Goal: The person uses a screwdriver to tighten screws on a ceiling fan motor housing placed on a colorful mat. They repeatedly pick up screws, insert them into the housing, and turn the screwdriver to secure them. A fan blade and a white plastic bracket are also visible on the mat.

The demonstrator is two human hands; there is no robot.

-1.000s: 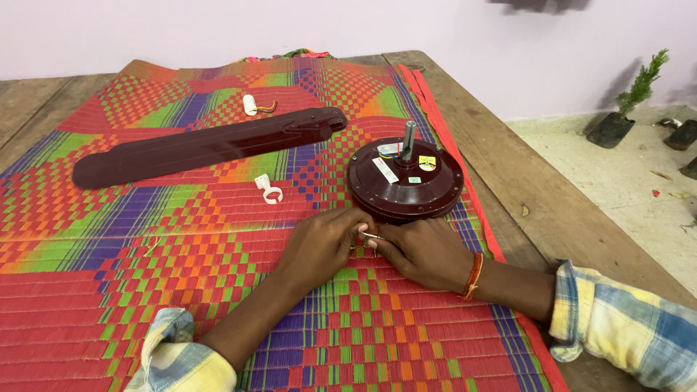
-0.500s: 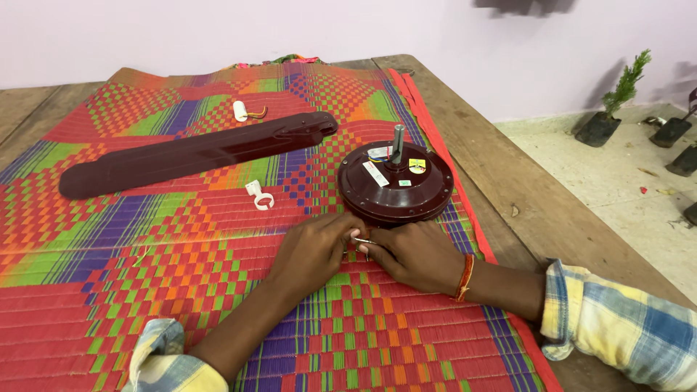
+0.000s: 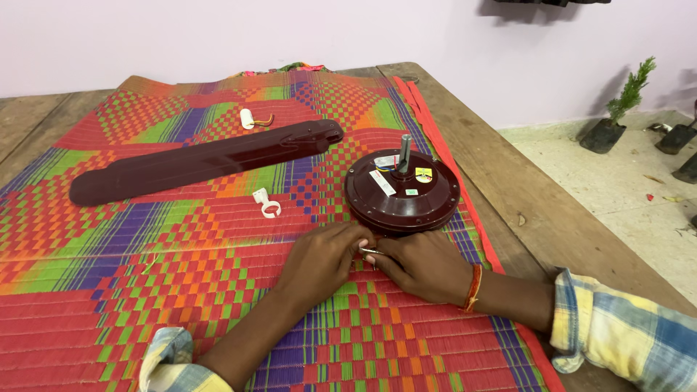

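Maroon and round, the fan motor (image 3: 401, 192) sat on the bright woven mat (image 3: 145, 254), a grey shaft standing up from its middle, and both hands met just in front of its near edge. The left hand (image 3: 323, 258) and the right hand (image 3: 421, 265) had their fingers curled together around a small metal piece (image 3: 369, 252) between their tips, too small to make out. Left of the motor lay a white clip (image 3: 266, 204), and beyond it a long maroon fan blade (image 3: 207, 160).

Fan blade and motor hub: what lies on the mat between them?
In the head view, a small white clip lies on the woven mat between the dark fan blade and the round motor hub.
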